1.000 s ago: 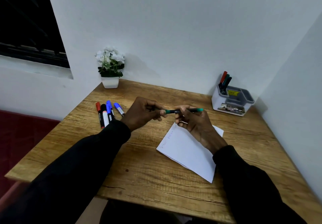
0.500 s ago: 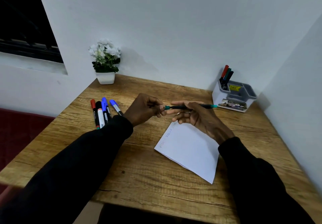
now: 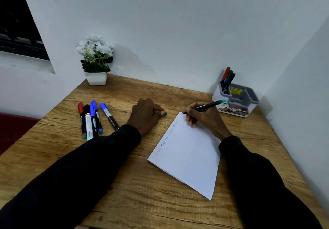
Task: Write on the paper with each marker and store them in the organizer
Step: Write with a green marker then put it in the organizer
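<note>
Your right hand (image 3: 204, 120) pinches a slim black marker (image 3: 206, 105), its tip at the far corner of the smooth white folded paper (image 3: 188, 154). Your left hand (image 3: 144, 116) curls around a teal cap (image 3: 165, 113), resting on the grainy wooden desk (image 3: 124, 184). The grey-and-white plastic organizer (image 3: 238, 100) stands just beyond your right hand. Loose markers (image 3: 90, 120) lie left of your left hand.

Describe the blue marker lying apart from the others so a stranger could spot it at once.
At the far left corner of the table stands a flower pot; in front of it lie five markers. The blue marker is the rightmost, nearest the left hand. Unlike the four packed side by side, it lies alone and slanted, blue cap toward the wall.
</note>
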